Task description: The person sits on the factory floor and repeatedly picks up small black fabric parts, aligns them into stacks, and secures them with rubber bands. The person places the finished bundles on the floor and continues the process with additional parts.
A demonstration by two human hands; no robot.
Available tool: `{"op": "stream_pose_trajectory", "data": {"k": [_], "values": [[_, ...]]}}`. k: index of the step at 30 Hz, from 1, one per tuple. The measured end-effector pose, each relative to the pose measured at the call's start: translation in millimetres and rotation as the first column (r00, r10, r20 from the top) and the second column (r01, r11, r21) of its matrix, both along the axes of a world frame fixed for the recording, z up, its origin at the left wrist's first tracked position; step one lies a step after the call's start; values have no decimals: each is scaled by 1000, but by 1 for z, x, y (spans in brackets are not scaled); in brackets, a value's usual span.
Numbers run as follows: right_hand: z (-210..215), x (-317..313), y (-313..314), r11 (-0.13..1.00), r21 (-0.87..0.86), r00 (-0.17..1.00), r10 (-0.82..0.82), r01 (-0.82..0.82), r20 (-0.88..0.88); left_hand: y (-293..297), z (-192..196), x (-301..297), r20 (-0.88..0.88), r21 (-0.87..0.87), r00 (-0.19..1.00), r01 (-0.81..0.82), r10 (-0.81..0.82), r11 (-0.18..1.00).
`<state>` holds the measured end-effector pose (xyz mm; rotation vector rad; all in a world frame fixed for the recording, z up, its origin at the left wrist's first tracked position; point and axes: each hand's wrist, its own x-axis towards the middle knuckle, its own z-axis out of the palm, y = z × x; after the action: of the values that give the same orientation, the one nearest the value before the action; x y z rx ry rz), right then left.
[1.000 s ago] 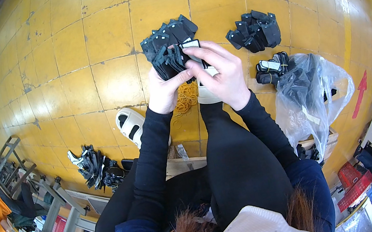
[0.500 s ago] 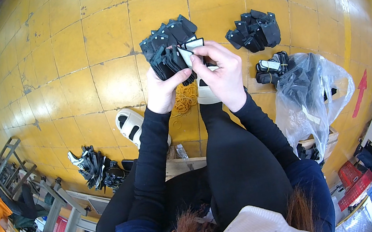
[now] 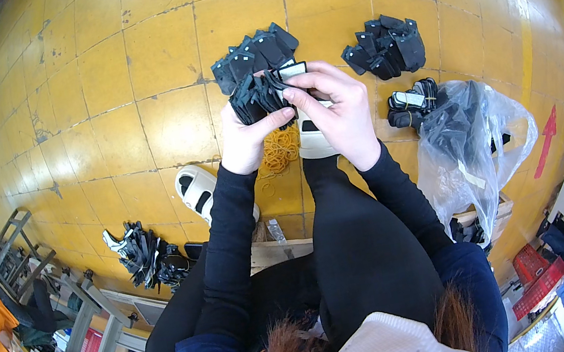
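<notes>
A thick stack of dark fabric pieces (image 3: 258, 99) is gripped in my left hand (image 3: 245, 140), the thumb lying across its near side. My right hand (image 3: 335, 103) pinches pieces at the stack's right end between thumb and fingers. One of them, a black-edged piece with a pale face (image 3: 292, 70), sticks up by my right fingertips. Just beyond my hands, a pile of similar dark pieces (image 3: 268, 47) lies on the floor. Below the stack, a heap of yellow rubber bands (image 3: 279, 150) lies between my white shoes. My fingers hide part of the stack.
Further right lie another dark pile (image 3: 387, 46) and banded bundles (image 3: 413, 102). Beside them stands a clear plastic bag (image 3: 474, 144) with dark contents. More dark pieces (image 3: 146, 255) lie at the left. A red basket (image 3: 536, 279) is at lower right, metal frames (image 3: 13, 243) at far left.
The pale faces that stood spread at the stack's right end have mostly folded in against it. My right hand has shifted slightly, its thumb closer to the stack; my left keeps its grip.
</notes>
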<state>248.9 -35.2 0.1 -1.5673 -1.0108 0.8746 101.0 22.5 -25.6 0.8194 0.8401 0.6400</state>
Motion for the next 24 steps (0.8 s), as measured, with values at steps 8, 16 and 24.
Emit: {"op": "stream_pose_trajectory", "data": {"k": [8, 16, 24], "values": [[2, 2, 0, 1000, -19, 988, -1, -1, -155, -1, 2, 0, 100, -82, 994, -31, 40, 996], [6, 2, -1, 996, -90, 996, -34, 26, -86, -2, 3, -2, 78, -87, 997, 7, 0, 996], [9, -1, 1, 1000, 3, 990, 4, -4, 139, 1, 4, -1, 24, -7, 1000, 2, -2, 1000]]}}
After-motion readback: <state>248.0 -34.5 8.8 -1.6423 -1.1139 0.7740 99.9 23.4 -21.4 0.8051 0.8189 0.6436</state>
